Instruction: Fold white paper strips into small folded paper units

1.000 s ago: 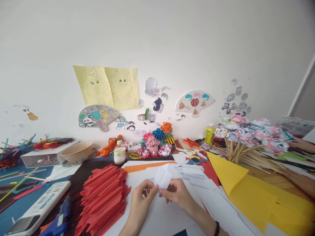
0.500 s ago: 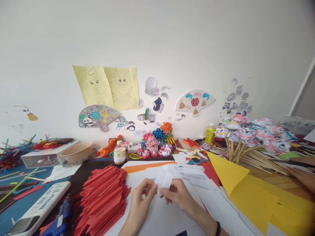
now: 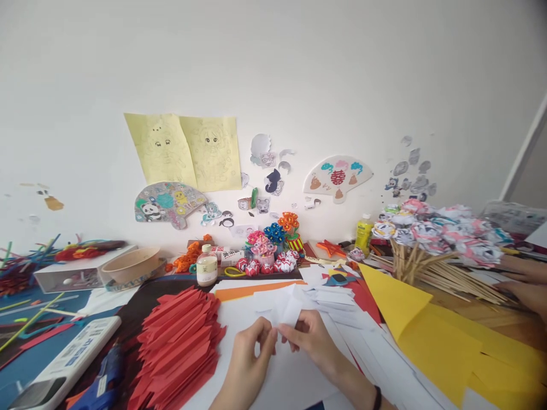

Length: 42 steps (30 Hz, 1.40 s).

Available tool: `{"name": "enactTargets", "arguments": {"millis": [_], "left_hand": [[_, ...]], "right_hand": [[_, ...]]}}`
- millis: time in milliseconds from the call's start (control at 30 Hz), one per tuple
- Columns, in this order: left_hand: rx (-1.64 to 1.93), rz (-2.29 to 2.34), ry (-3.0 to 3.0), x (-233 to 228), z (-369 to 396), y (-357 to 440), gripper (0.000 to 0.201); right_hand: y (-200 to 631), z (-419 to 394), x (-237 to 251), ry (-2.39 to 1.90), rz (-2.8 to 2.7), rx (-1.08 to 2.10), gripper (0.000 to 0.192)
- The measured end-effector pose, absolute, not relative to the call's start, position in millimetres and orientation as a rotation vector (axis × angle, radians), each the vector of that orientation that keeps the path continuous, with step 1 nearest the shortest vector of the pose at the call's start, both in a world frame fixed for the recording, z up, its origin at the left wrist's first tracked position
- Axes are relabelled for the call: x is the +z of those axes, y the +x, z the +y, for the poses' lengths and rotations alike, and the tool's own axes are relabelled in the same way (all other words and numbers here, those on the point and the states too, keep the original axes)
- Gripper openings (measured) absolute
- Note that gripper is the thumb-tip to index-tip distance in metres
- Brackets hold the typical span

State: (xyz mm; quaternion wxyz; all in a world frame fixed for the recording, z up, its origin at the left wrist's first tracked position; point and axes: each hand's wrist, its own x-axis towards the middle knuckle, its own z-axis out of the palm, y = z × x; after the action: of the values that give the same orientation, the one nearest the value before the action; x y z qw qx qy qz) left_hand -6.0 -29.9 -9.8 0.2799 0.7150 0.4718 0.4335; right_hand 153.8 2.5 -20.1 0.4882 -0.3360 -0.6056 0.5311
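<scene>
Pale wall (image 3: 273,68) with 2 colourful fans (image 3: 337,175)

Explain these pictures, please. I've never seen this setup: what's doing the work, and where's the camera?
No machine here: you see a person's bare left hand and right hand. The only camera is worn on the head, looking forward and down. Their fingertips hold a small piece of folded white paper above larger white sheets. Left lie red paper strips and a blue glue gun; right, yellow sheets. Farther back stands a small bottle. At the far right edge, another person's hand shows.
</scene>
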Motion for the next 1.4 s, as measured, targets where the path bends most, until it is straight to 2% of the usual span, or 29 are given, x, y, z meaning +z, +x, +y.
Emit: {"name": "enactTargets", "arguments": {"millis": [333,567,733,1033,1233,1400], "left_hand": [[1.150,1.275,1.963,-5,-27,-11,0.032],[1.066,1.295,1.969,-2,-17,-26,0.031],[1.141,1.361,1.896,-10,-8,-29,0.027],[0.910,1.446,1.982,-26,1,-38,0.021],[0.912,1.515,2.129,-26,-3,-35,0.008],[0.935,1.611,2.093,-28,-6,-31,0.007]], "right_hand": [[154,9,-26,-0.853,-1.476,1.296,0.039],[167,18,-17,-0.960,-1.346,1.164,0.040],[168,25,-26,-1.032,-1.409,1.286,0.040],[180,36,-46,-1.038,-1.645,1.362,0.047],[179,37,-50,-1.126,-1.703,1.156,0.038],[180,34,-48,-1.162,-1.820,1.014,0.027]]}}
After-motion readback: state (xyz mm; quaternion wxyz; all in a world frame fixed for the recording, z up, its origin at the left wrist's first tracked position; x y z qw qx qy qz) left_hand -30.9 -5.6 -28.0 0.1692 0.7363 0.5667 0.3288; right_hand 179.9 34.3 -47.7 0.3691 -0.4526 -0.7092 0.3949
